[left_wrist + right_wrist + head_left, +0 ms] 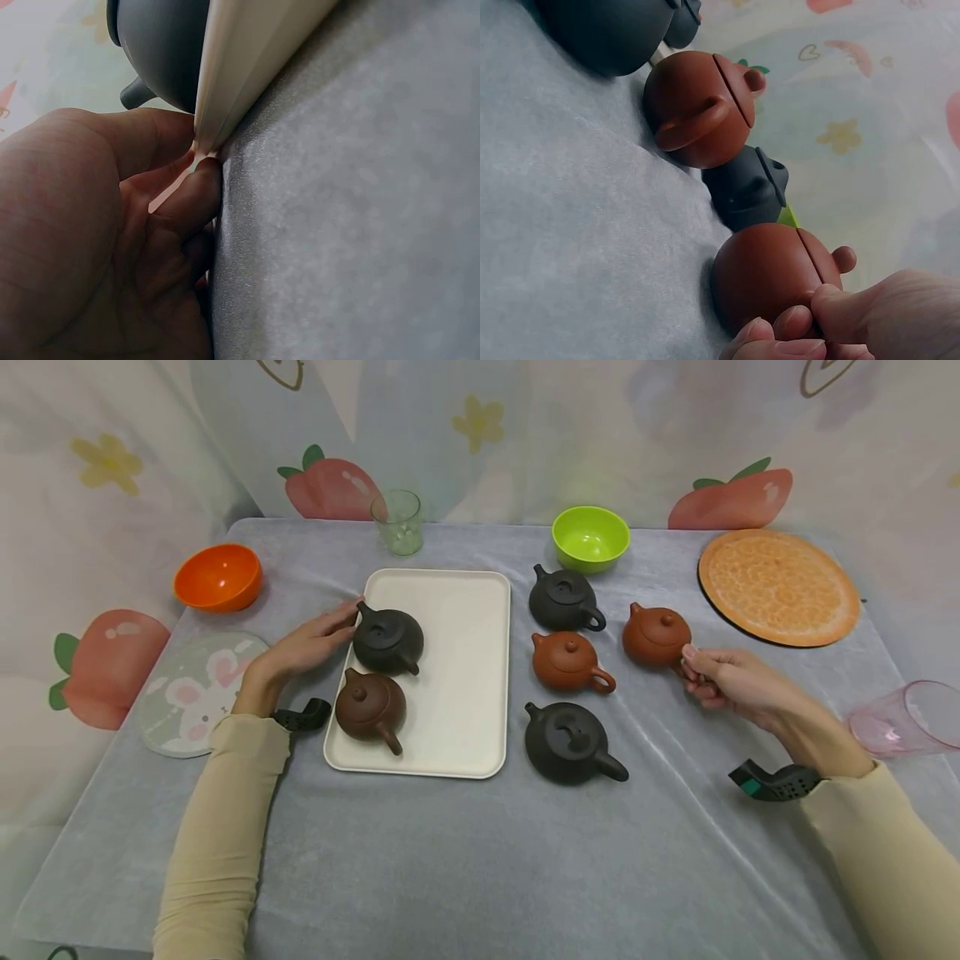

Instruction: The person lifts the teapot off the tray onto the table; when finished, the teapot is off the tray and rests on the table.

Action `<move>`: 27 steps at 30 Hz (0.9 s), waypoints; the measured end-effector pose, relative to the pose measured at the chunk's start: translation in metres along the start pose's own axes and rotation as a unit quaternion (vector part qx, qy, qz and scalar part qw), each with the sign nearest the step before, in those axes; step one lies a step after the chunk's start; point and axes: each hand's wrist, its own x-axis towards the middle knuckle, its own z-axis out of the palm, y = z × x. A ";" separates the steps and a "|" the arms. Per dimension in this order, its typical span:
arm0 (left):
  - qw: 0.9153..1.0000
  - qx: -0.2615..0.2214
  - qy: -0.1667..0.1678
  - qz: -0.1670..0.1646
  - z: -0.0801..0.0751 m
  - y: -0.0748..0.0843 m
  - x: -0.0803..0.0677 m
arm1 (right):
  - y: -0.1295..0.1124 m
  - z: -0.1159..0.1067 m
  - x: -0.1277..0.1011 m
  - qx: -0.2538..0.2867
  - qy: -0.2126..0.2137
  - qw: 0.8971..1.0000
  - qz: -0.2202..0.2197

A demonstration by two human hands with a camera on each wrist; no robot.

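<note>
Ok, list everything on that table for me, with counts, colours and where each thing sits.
Tray: 1, cream, left of centre.
Teapots on tray: 2, black behind brown.
Teapots on cloth: 4, black, reddish and black in a column right of tray; reddish-brown teapot further right.
Bowls: 2, orange far left, green at back.
Cups: 2, clear at back, pink right edge.
Mats: 2, rabbit left, orange right.
Tablecloth: 1, grey.
Hands: left hand at tray's edge; right hand grips the reddish-brown teapot's handle.
</note>
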 end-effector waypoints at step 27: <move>1.000 -0.011 0.004 0.000 0.001 0.001 0.000 | -0.015 -0.010 0.035 0.034 -0.002 0.999 -0.003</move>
